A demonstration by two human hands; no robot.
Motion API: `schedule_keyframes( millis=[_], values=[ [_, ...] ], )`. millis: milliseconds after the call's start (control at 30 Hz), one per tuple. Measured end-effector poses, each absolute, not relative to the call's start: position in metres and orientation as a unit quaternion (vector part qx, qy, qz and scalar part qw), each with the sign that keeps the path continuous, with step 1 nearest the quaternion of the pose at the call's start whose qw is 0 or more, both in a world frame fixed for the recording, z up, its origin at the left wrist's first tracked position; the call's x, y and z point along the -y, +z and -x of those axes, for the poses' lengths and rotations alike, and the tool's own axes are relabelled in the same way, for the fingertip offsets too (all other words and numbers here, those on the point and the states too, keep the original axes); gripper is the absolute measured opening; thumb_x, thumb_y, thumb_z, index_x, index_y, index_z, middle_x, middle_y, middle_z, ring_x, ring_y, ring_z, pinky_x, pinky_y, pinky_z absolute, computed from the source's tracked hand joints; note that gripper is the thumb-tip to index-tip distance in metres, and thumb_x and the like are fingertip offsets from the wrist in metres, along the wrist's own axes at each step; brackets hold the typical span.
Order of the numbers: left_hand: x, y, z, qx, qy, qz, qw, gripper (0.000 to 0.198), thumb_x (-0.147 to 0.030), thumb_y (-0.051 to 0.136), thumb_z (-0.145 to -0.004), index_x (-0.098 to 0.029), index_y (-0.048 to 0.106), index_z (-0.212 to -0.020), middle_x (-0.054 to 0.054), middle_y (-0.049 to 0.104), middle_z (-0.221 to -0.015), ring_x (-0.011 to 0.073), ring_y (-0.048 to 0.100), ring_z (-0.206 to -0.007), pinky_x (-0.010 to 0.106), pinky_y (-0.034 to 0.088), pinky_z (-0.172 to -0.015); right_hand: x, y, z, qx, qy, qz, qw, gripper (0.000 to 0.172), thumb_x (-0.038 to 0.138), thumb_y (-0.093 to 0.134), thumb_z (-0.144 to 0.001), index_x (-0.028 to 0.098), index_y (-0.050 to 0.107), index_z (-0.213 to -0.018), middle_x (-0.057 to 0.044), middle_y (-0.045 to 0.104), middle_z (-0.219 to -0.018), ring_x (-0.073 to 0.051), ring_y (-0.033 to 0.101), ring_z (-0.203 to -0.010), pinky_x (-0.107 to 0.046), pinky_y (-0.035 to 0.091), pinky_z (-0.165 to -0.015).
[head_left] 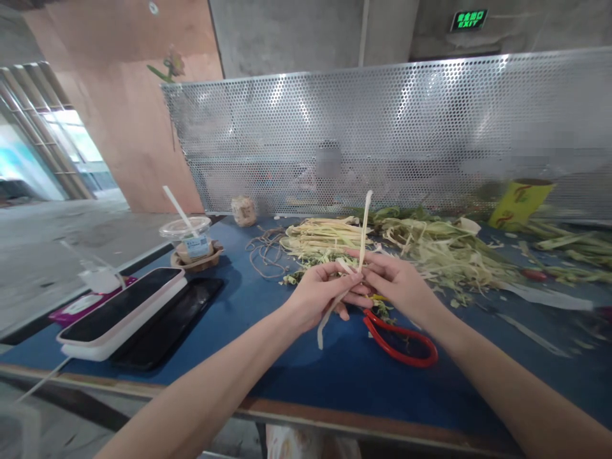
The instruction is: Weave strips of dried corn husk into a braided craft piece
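Note:
Over the blue table (287, 376), my left hand (320, 293) and my right hand (394, 277) meet and both pinch a pale plant strip (364, 233). One end of it stands upright above the fingers; a strip end hangs down below my left hand. Red-handled scissors (406, 347) lie just below my right hand, their blades hidden. Behind the hands are a bundle of pale yellow strips (320, 234) and green plant scraps (318, 258). A heap of leafy husks (440, 245) spreads to the right.
At the left are a lidded cup with a straw (194, 245), a white-cased phone (127, 309), a black phone (169, 325) and a purple packet (86, 308). Brown twine (265, 252) lies near a small jar (243, 211). A perforated metal screen (287, 140) and yellow roll (521, 203) stand behind.

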State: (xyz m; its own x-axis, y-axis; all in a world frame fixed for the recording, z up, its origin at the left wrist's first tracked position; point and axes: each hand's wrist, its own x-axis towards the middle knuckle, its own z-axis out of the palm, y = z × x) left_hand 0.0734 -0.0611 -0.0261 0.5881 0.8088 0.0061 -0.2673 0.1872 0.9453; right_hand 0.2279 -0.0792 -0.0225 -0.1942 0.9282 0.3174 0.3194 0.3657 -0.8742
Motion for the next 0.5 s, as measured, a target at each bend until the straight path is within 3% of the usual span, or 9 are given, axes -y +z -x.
schedule_keyframes(
  millis=[133,300,400,500],
  values=[
    [0.061,-0.028,-0.073,-0.261,0.385,-0.520,0.716,0.018,-0.026,0.064,-0.070,-0.014,0.053,-0.075,0.004,0.068,-0.069,0.0180,0.067,-0.061,0.015,0.042,-0.032,0.078,-0.027,-0.228,0.702,0.274,0.480,0.449,0.039,0.035,0.042,-0.083,0.017,0.049,-0.117,-0.003,0.061,-0.070,-0.015,0.055,-0.060,-0.027,0.045,-0.057],
    [0.062,-0.023,-0.074,-0.291,0.441,-0.477,0.702,0.017,-0.026,0.064,-0.070,-0.015,0.051,-0.075,0.003,0.067,-0.066,0.0162,0.066,-0.064,0.021,0.052,-0.046,0.083,-0.028,-0.232,0.743,-0.119,0.451,0.480,0.032,0.032,0.049,-0.080,0.021,0.055,-0.110,-0.010,0.055,-0.101,-0.022,0.053,-0.090,-0.038,0.040,-0.080],
    [0.063,-0.021,-0.074,-0.284,0.470,-0.455,0.701,0.022,-0.026,0.068,-0.066,-0.014,0.050,-0.071,-0.001,0.063,-0.060,0.0115,0.063,-0.057,0.024,0.054,-0.055,0.091,-0.029,-0.229,0.794,-0.292,0.347,0.404,0.027,0.021,0.055,-0.077,0.032,0.060,-0.100,-0.005,0.056,-0.101,-0.022,0.050,-0.094,-0.039,0.034,-0.085],
    [0.064,-0.020,-0.074,-0.269,0.472,-0.462,0.701,0.026,-0.029,0.070,-0.062,-0.015,0.050,-0.069,-0.003,0.060,-0.058,0.0077,0.058,-0.048,0.019,0.049,-0.049,0.096,-0.032,-0.225,0.828,-0.372,0.276,0.316,0.030,0.013,0.052,-0.078,0.035,0.062,-0.095,-0.001,0.060,-0.100,-0.018,0.049,-0.095,-0.034,0.032,-0.083]
  ],
)
